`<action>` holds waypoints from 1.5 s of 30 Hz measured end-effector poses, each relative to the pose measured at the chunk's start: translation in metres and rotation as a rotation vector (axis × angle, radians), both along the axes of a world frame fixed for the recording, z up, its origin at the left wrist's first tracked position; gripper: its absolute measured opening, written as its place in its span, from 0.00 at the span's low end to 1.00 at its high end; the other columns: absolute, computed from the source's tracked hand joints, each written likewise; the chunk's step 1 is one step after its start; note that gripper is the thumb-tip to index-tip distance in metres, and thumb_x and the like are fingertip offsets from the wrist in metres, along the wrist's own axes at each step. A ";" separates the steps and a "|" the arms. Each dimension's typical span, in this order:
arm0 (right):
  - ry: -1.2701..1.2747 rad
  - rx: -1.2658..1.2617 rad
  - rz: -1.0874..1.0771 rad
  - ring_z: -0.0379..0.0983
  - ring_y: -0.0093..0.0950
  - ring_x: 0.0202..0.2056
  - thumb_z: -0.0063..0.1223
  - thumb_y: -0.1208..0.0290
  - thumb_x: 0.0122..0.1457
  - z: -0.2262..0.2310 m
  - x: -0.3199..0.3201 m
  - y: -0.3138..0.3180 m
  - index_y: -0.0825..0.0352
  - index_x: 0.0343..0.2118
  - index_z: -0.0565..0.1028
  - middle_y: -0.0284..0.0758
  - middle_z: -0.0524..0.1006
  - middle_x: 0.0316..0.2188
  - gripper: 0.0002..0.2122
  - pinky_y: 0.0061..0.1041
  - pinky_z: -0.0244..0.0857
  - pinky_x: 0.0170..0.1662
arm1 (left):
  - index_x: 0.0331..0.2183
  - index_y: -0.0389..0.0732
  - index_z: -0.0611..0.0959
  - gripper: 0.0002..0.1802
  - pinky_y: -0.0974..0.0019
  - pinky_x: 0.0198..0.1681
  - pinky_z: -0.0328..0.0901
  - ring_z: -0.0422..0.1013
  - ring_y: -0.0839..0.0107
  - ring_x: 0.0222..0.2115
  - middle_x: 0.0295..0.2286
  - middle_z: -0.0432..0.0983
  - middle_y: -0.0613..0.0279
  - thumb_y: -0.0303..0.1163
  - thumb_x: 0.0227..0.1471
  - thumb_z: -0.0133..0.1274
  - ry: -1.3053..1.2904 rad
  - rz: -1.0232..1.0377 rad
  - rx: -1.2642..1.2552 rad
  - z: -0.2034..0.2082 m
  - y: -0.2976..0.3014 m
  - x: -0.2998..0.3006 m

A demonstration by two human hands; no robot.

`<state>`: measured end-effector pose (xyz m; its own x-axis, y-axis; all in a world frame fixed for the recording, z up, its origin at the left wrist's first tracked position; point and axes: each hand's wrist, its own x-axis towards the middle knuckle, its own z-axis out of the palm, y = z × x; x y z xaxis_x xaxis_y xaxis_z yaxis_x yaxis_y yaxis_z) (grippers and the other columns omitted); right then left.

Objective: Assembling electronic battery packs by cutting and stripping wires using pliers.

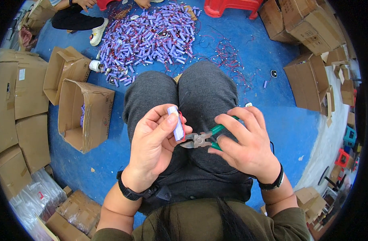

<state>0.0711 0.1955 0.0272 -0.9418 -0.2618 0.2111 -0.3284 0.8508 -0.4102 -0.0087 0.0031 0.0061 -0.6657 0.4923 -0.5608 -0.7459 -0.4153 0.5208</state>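
Observation:
My left hand [151, 138] pinches a purple cylindrical battery cell [177, 127] between thumb and fingers, held upright and slightly tilted above my lap. A red wire [182, 127] runs along the right side of the cell. In my right hand [248, 142] is a pair of diagonal cutting pliers [199, 140] with green handles, its fingers wrapped round them. The jaws are parted and point left, close to the lower end of the battery and its wire; whether they touch the wire I cannot tell.
A large heap of purple batteries [147, 38] lies on the blue floor [272, 116] beyond my knees, with loose red wires [226, 52] to its right. Open cardboard boxes [97, 116] stand at left, another box [306, 80] at right. Another person's shoe [98, 33] and a red stool [232, 6] border the heap.

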 end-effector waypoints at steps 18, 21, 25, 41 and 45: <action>-0.005 -0.299 -0.006 0.67 0.30 0.27 0.63 0.59 0.36 0.002 -0.002 0.006 0.62 0.17 0.67 0.31 0.72 0.31 0.16 0.28 0.59 0.30 | 0.39 0.36 0.79 0.18 0.69 0.33 0.68 0.73 0.63 0.30 0.32 0.75 0.53 0.21 0.40 0.57 1.456 -0.311 -0.619 0.022 -0.010 -0.004; 0.038 -0.211 0.001 0.67 0.30 0.28 0.62 0.62 0.36 0.006 -0.003 0.007 0.62 0.17 0.66 0.31 0.72 0.32 0.15 0.28 0.60 0.31 | 0.38 0.36 0.79 0.18 0.69 0.31 0.68 0.73 0.63 0.28 0.30 0.75 0.53 0.21 0.39 0.57 1.475 -0.311 -0.646 0.026 -0.010 -0.002; 0.106 -0.097 -0.036 0.66 0.28 0.27 0.59 0.65 0.35 0.003 -0.002 0.006 0.62 0.17 0.66 0.31 0.71 0.31 0.12 0.27 0.59 0.30 | 0.37 0.36 0.79 0.16 0.69 0.27 0.68 0.73 0.64 0.25 0.28 0.75 0.54 0.22 0.40 0.57 1.520 -0.288 -0.727 0.030 -0.007 0.004; 0.318 0.242 -0.646 0.68 0.38 0.31 0.61 0.67 0.44 -0.009 -0.030 0.074 0.70 0.21 0.69 0.40 0.72 0.31 0.13 0.33 0.61 0.33 | 0.38 0.33 0.75 0.13 0.79 0.20 0.60 0.64 0.83 0.17 0.22 0.73 0.63 0.33 0.53 0.50 0.815 0.050 -0.939 -0.013 -0.073 -0.021; -0.302 0.696 -0.589 0.69 0.39 0.35 0.59 0.61 0.44 -0.044 -0.017 0.154 0.67 0.23 0.73 0.39 0.73 0.32 0.13 0.35 0.63 0.37 | 0.38 0.36 0.76 0.13 0.80 0.21 0.59 0.63 0.83 0.18 0.23 0.72 0.65 0.35 0.54 0.49 0.768 0.352 -0.989 -0.028 -0.165 -0.084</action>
<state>0.0545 0.3500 -0.0172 -0.9512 0.2962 -0.0865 0.2667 0.9302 0.2520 -0.0928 -0.1614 -0.0218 -0.9848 -0.1735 -0.0033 -0.0520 0.2769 0.9595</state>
